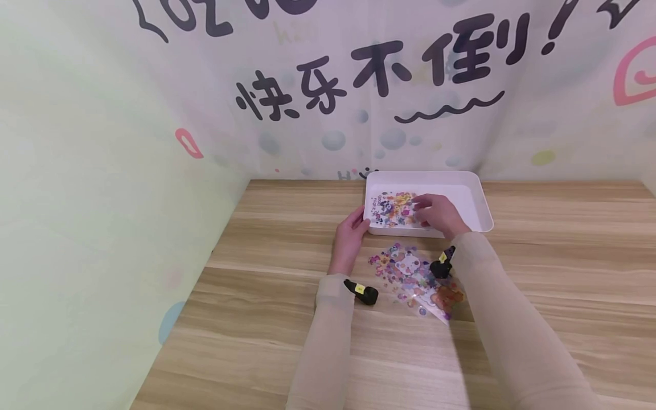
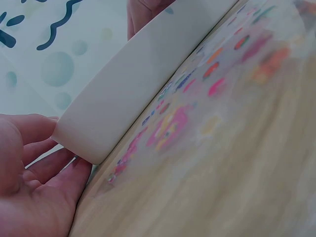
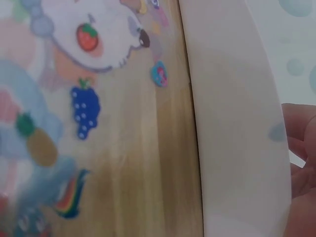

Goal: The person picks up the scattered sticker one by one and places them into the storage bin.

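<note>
A white tray [image 1: 479, 196] sits long side across the wooden table [image 1: 564, 273]. One sticker sheet [image 1: 392, 209] already lies flat inside, toward its left end; more sheets [image 1: 410, 273] wait on the table just before it. The left hand [image 1: 350, 234], fingers relaxed, steadies the tray's corner; the right hand [image 1: 438, 213] presses the sheet down.

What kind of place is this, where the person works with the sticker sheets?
Probably a small staged work corner, not a lived-in room: a wooden table stands against a printed cartoon backdrop with Chinese lettering. The props are few: a white tray holding one sticker sheet, with more sticker sheets beside it.
</note>
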Available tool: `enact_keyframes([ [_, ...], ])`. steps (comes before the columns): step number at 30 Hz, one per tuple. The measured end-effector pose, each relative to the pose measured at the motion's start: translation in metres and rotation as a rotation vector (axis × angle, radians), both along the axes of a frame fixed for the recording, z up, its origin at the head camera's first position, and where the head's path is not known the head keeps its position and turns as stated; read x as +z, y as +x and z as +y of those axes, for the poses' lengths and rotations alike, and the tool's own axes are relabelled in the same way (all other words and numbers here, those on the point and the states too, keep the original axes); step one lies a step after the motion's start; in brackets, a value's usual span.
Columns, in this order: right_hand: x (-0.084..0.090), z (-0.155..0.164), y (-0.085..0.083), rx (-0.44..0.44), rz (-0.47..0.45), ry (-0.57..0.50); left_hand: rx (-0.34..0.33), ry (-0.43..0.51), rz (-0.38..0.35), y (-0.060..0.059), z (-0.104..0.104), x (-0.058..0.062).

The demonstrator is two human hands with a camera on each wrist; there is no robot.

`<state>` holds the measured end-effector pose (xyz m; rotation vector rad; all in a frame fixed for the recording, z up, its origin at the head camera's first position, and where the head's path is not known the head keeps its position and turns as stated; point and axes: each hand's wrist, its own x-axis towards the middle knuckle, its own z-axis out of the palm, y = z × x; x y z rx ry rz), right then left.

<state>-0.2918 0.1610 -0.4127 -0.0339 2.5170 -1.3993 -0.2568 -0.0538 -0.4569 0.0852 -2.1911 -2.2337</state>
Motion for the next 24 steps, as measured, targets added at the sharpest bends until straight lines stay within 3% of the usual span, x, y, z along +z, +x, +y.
enact_keyframes([
  [9, -0.0024, -0.0010, -0.0014, 0.031, 0.019, 0.063, 0.012, -0.015, -0.001, 0.0002, 0.0008, 0.0012],
  [24, -0.0037, -0.0021, -0.0019, 0.008, 0.024, 0.123, 0.007, -0.015, -0.006, 0.0005, 0.0007, 0.0021],
])
